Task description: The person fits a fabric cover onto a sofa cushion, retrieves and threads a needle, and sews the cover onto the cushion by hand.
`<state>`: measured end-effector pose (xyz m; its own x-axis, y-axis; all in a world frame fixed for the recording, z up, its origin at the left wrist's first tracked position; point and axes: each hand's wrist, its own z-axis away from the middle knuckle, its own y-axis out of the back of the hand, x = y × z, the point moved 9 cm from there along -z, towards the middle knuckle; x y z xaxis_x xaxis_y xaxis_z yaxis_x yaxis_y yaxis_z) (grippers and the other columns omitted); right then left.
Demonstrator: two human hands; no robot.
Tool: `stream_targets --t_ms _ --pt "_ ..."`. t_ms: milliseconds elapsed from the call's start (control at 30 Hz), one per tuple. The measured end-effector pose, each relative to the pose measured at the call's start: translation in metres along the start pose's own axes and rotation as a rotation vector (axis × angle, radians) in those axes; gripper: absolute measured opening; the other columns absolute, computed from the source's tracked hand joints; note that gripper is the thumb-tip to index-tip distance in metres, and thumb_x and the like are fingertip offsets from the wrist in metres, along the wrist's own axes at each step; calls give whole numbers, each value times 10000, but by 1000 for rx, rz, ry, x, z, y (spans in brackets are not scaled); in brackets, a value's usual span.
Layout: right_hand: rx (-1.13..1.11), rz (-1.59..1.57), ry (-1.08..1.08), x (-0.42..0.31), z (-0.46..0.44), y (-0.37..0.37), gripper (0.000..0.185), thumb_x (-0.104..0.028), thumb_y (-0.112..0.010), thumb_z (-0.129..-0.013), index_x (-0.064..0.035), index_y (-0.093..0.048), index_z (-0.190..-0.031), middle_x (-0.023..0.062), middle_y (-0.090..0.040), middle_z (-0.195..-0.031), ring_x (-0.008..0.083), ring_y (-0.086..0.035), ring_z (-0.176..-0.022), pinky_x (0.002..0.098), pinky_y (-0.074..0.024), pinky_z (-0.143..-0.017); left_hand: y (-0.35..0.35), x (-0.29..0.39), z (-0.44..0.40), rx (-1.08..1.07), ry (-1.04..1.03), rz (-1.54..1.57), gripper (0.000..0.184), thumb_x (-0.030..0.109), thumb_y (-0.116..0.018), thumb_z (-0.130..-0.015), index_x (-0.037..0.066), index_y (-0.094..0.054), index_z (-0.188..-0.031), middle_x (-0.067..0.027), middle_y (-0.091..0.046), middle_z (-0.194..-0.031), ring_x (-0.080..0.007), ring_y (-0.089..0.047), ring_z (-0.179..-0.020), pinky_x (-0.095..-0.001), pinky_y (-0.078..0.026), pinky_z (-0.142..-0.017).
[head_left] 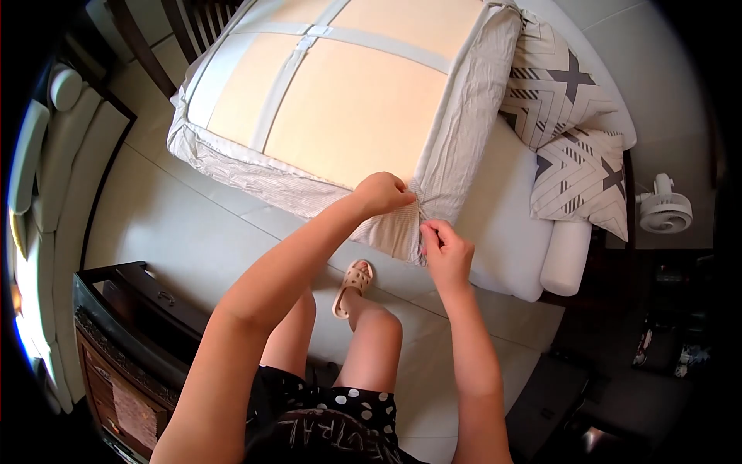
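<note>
A large cushion (359,108) with a pale peach face and grey crossing straps lies on the seat. A striped grey-beige fabric cover (473,100) wraps round its edges. At the cushion's near corner, my left hand (382,193) is closed on the cover's edge, its fingers pinched together. Just to the right and lower, my right hand (447,251) pinches the loose cover fabric beside the corner seam. Gathered, creased fabric hangs between the two hands. The fingertips partly hide the folds they hold.
Two patterned pillows (580,182) and a white bolster (566,257) lie on the right of the grey seat (498,224). A small white fan (665,207) stands at the far right. Dark wooden furniture (131,348) is at the lower left, over a tiled floor (178,209).
</note>
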<state>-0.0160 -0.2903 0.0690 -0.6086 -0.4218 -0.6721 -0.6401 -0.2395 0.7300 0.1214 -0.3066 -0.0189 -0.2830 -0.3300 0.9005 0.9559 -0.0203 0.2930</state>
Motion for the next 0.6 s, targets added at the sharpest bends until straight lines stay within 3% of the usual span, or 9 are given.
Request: stream_targets --t_ms 267,367,600 --pt "22 82 131 -9 -10 2 66 -75 -570 -736 -47 -619 -771 151 -569 -627 293 -558 -535 340 -431 -497 0 -1 2 8 29 45 302 289 -612 -692 -10 -599 -731 -87 -553 -610 -130 -503 -593 -278 -418 -580" --pt "-44 136 138 -15 -16 1 76 -81 -559 -731 -38 -616 -756 158 -565 -634 307 -556 -546 372 -428 -507 3 4 7 17 29 26 283 289 -611 -696 8 -587 -720 -75 -540 -602 -120 -497 -584 -269 -414 -564" --pt "-285 540 434 -42 -41 -12 94 -76 -512 -713 -66 -606 -713 123 -575 -622 309 -566 -593 415 -442 -532 13 21 22 152 -54 -14 273 309 -607 -710 38 -585 -732 -91 -563 -635 -182 -524 -605 -298 -428 -598"
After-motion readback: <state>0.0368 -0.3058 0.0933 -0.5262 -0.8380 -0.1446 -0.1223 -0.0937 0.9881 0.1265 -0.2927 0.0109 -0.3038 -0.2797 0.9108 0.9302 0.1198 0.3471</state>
